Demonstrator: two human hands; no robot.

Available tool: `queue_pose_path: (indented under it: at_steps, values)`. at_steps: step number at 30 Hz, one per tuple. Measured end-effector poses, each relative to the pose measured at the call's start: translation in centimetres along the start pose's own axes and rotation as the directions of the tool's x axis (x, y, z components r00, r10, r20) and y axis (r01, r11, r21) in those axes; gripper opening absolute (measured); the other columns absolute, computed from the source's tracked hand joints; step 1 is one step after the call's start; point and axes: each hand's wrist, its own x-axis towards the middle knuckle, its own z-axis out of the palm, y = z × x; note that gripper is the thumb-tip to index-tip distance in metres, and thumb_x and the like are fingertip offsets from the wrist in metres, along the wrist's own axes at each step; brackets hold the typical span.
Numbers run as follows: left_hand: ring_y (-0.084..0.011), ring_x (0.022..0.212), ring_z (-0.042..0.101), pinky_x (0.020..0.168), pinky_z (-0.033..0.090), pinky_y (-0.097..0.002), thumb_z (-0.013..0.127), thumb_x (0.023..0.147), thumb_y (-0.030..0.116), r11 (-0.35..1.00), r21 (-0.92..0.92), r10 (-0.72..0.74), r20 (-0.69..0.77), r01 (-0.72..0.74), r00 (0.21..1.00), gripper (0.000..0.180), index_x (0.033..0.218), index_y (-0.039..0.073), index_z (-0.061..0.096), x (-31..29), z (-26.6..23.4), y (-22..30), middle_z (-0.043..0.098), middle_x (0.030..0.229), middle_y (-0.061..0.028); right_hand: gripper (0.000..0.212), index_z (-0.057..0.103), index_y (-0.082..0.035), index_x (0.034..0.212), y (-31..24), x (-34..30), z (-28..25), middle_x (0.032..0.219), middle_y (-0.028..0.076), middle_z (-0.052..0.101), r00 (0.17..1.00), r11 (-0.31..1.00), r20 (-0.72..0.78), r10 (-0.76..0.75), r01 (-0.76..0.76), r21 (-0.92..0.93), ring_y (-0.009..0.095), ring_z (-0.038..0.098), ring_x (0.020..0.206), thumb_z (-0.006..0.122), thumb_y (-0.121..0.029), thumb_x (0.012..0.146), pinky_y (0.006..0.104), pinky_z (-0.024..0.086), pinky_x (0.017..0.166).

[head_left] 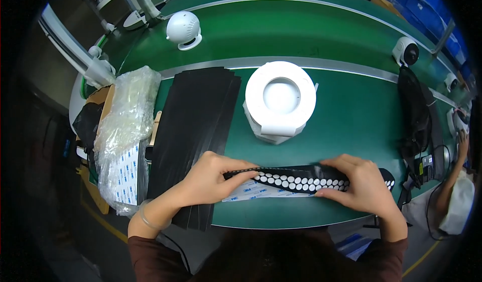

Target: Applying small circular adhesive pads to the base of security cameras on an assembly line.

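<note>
My left hand (213, 177) pinches the left end of a black strip (301, 170) between thumb and fingers. The strip bears rows of white round dots and lies lengthwise before me, partly curled or folded. Toward its right end, my right hand (360, 184) grips it, thumb at the near edge and fingers over the far one. Under the strip, a white sheet with blue print (241, 195) shows along the near side. To the left, a stack of long black sheets (196, 116) lies close to my left wrist. Beyond the strip stands a white ring-shaped part (256, 88).
Bubble-wrapped goods (128, 106) lie at the far left of the green table (351, 116). Past a metal rail (341, 66), a white rounded device (184, 28) stands on a green surface. At right are a black bag-like bundle (414, 106) and another person's hand (463, 144).
</note>
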Motion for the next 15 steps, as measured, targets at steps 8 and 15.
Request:
queue_pose_path:
  at_steps: [8, 15]
  values:
    - [-0.0185, 0.057, 0.063, 0.053, 0.048, -0.0235, 0.061, 0.076, 0.012, 1.0, 0.014, 0.018, 0.121, -0.019, 0.993, 0.016, 0.088, 0.002, 0.066, -0.1, -0.9, 1.0, 0.065, 0.075, -0.0126, 0.036, 0.063, -0.001, 0.093, 2.2, -1.5, -1.4, 0.081, 0.014, 0.064, 0.98, 0.952, 0.171, 0.097, -0.142, 0.272, 0.023, 0.063, 0.068, 0.073, -0.022, 0.065, 0.0276, 0.049, 0.061]
    - [-0.0173, 0.056, 0.063, 0.051, 0.047, -0.0221, 0.061, 0.076, 0.008, 0.997, 0.009, 0.071, 0.033, -0.072, 0.997, 0.014, 0.089, 0.004, 0.066, -0.1, 0.6, 2.4, 0.065, 0.076, -0.012, 0.029, 0.063, -0.004, 0.084, 0.4, -1.7, 0.2, 0.069, 0.012, 0.06, 0.969, 0.982, -0.172, -0.177, 0.186, 0.035, 0.029, 0.059, 0.064, 0.069, -0.027, 0.068, 0.0336, 0.046, 0.057]
